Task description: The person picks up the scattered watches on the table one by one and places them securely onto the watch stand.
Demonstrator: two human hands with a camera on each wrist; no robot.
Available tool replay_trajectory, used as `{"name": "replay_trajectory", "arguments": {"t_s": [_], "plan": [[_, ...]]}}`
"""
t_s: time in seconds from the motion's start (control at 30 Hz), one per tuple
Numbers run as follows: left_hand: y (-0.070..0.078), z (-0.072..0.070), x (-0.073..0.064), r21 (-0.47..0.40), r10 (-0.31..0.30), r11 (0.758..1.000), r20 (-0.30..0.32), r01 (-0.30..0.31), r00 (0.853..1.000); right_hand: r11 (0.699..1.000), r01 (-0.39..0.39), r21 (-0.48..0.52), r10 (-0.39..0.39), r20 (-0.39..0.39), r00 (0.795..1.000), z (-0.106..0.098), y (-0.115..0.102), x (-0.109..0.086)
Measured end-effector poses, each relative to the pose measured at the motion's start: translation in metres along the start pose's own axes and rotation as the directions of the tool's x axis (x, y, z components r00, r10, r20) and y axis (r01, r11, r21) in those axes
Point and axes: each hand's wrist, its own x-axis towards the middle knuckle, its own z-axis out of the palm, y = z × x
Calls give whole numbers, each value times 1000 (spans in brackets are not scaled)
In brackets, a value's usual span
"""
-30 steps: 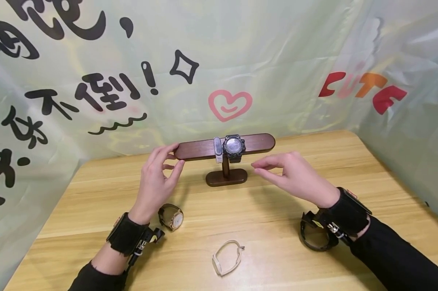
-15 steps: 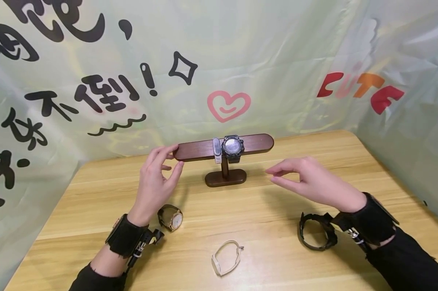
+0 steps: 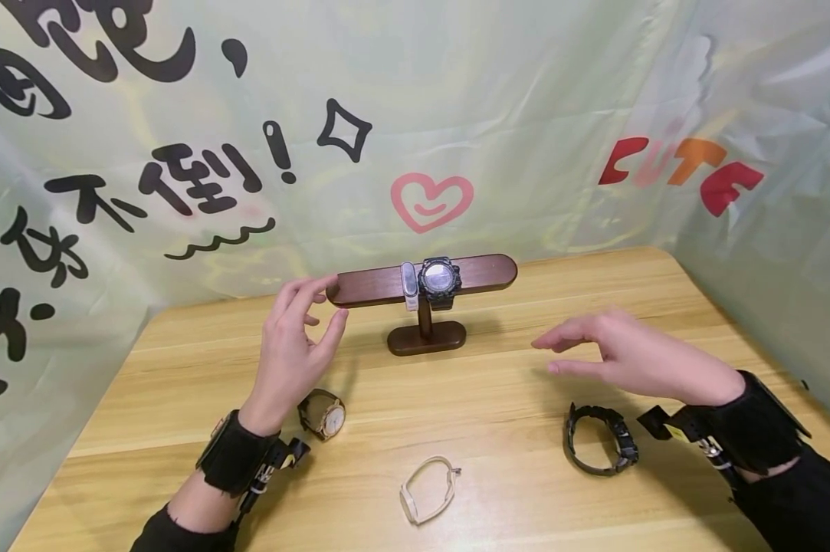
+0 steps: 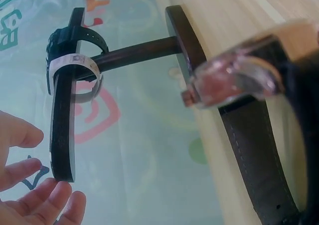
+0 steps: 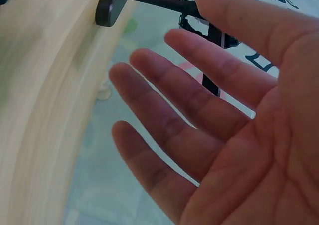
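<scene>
A dark brown wooden watch stand (image 3: 369,286) stands upright at the back of the table. Its crossbar carries a fitness band (image 3: 410,285) with a pale strap and, beside it, a black digital watch (image 3: 439,277). My left hand (image 3: 289,354) is at the bar's left end; in the left wrist view, fingertips (image 4: 61,190) touch that end while the thumb stands apart from it. To the right of the stand, my right hand (image 3: 631,356) hovers over the table, holding nothing. In the right wrist view its fingers (image 5: 164,120) are spread and nearly straight.
A gold-cased watch with a dark strap (image 3: 323,414) lies beside my left wrist. Front and centre is a cream watch (image 3: 428,491). A black watch (image 3: 599,441) sits below my right hand. Behind the wooden table (image 3: 525,491) hangs a printed curtain (image 3: 525,115).
My right hand has drawn away from the stand, to the right and slightly toward me, and its thumb and fingers have parted. My left hand stays at the bar's end.
</scene>
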Motion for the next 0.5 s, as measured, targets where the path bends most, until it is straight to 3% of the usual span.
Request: {"name": "replay_trajectory", "arguments": {"t_s": [0.5], "plan": [[10,-1,0,33,6,999,29,-7,1000,999,-38,18,36,86,996,3,2,-19]]}}
